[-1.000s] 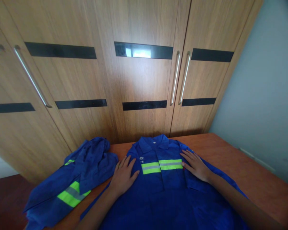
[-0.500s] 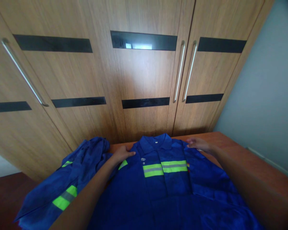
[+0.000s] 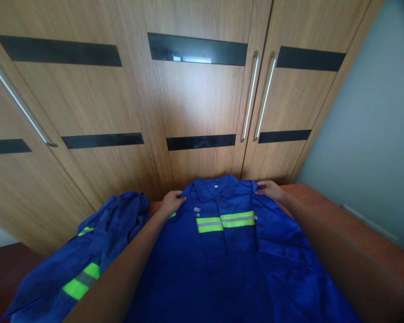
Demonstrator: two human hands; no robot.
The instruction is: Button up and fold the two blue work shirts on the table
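A blue work jacket (image 3: 218, 255) with lime-and-grey reflective bands lies spread front side up, its collar toward the wardrobe. My left hand (image 3: 172, 202) pinches the cloth at the shoulder on the left side. At the opposite shoulder, my right hand (image 3: 271, 190) has its fingers closed on the fabric. The collar and shoulders look slightly raised between the two hands. A white logo shows on the chest, and a small label sits inside the collar. The jacket's lower part runs out of view at the bottom.
Left of the jacket lies a crumpled blue garment (image 3: 104, 237) with similar bands. Both rest on a reddish-brown wooden surface (image 3: 326, 211). Behind it stands a wooden wardrobe (image 3: 202, 98) with black strips and metal handles. A pale wall (image 3: 366, 134) rises at the right.
Both hands have moved away toward the wardrobe, carrying the jacket's shoulders and collar up with them. My right hand's fingers have closed more on the cloth. The view has shifted slightly.
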